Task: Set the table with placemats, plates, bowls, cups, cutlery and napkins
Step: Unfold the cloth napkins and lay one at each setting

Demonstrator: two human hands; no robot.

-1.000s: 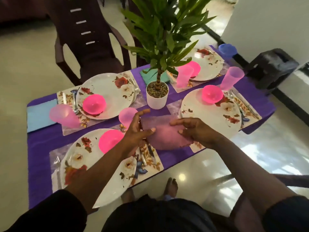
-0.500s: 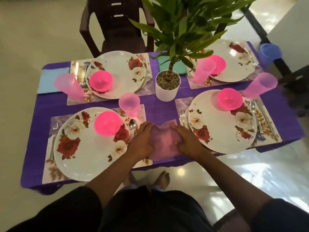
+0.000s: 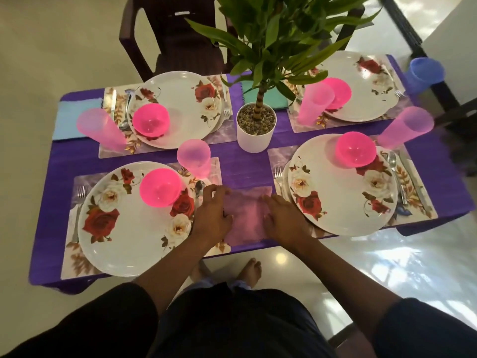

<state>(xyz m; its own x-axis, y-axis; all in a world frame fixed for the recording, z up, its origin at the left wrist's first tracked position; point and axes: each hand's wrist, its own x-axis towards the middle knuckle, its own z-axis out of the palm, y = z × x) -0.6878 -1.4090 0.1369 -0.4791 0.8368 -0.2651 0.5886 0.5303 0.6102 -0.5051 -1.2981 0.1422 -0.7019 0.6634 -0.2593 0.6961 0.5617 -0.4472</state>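
Both hands, left hand and right hand, press flat on the pink napkin, fingers spread; it looks soft and light (take the edges).

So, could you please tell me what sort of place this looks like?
Most likely a home dining area. A small table under a purple cloth is laid with four flowered plates, a potted plant stands at its centre, and a dark plastic chair waits on the shiny tiled floor.
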